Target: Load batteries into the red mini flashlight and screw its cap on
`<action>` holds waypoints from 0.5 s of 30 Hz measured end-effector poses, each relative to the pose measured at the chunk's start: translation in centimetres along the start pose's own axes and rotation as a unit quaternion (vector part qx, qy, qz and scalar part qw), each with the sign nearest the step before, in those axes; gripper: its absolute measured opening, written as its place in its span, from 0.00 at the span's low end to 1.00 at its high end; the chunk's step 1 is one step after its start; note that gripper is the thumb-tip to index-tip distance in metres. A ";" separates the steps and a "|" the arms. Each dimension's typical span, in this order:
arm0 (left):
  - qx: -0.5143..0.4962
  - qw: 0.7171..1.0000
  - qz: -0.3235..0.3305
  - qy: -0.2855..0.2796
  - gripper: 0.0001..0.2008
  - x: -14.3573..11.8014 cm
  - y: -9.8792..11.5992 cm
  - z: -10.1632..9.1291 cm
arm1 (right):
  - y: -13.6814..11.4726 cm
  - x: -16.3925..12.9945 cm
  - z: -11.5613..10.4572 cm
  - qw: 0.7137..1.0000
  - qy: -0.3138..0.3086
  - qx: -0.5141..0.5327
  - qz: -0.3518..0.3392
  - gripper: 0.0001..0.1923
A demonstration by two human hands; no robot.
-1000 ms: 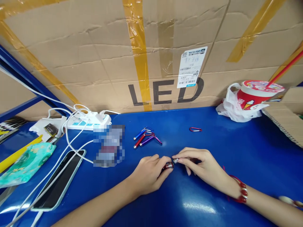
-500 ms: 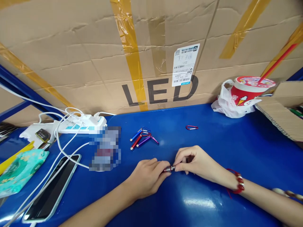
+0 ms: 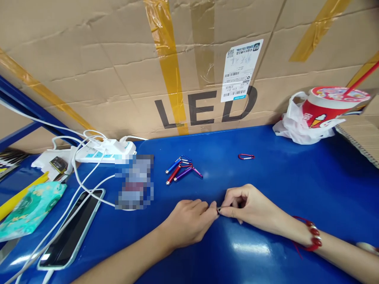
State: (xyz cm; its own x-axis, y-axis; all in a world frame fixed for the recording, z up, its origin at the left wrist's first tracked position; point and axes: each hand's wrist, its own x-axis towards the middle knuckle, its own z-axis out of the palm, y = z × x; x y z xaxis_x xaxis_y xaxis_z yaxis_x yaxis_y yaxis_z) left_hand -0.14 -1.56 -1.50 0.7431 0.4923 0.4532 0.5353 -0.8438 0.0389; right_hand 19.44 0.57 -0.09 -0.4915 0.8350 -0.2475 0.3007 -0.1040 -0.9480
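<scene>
Glossy blue worktop [image 3: 296, 185], taped cardboard box [image 3: 118, 71] marked LED along far edge. Three keychain flashlights [image 3: 180, 170] mid-worktop; one loose red carabiner [image 3: 246, 156] nearer far edge. Left hand [image 3: 189, 223] and right hand [image 3: 248, 205] meet at near edge, fingertips pinched on small dark part [image 3: 218, 210], mostly hidden. Blurred patch beside phone [image 3: 72, 228].

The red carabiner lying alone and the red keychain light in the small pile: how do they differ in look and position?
The red carabiner is a bare loop of wire; the red keychain light is a solid tube with a clip at its far end. The carabiner lies apart from everything, right of the pile; the light touches the blue keychain light and the purple keychain light. Both rest flat on the blue table.
</scene>
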 end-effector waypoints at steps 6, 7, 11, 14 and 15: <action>-0.032 0.998 -0.058 -0.003 0.14 0.4 0.0 0.0 | -0.2 0.1 0.0 1.000 0.009 0.024 0.001 0.17; -0.042 0.997 -0.067 0.000 0.14 0.5 0.0 0.0 | -0.2 0.1 -0.1 1.000 0.012 0.018 0.002 0.17; -0.093 0.990 -0.106 0.009 0.13 0.7 0.1 -0.1 | -0.2 -0.1 -0.3 0.998 0.028 -0.045 -0.016 0.16; -0.127 0.984 -0.122 0.012 0.10 0.6 0.1 -0.2 | 0.2 -0.2 -0.6 0.980 0.084 -0.127 -0.125 0.12; -0.134 0.983 -0.125 0.012 0.10 0.6 0.1 -0.2 | 0.3 -0.3 -0.6 0.970 0.102 -0.148 -0.166 0.11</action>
State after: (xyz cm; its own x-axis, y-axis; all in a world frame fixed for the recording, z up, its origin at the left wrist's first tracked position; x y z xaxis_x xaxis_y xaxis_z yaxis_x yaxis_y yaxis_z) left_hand 0.26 -1.35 -1.04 0.5905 0.6893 0.4198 0.5728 -0.7244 0.3836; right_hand 20.18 0.62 -0.17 -0.4391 0.8883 0.1343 0.3905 0.3233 -0.8620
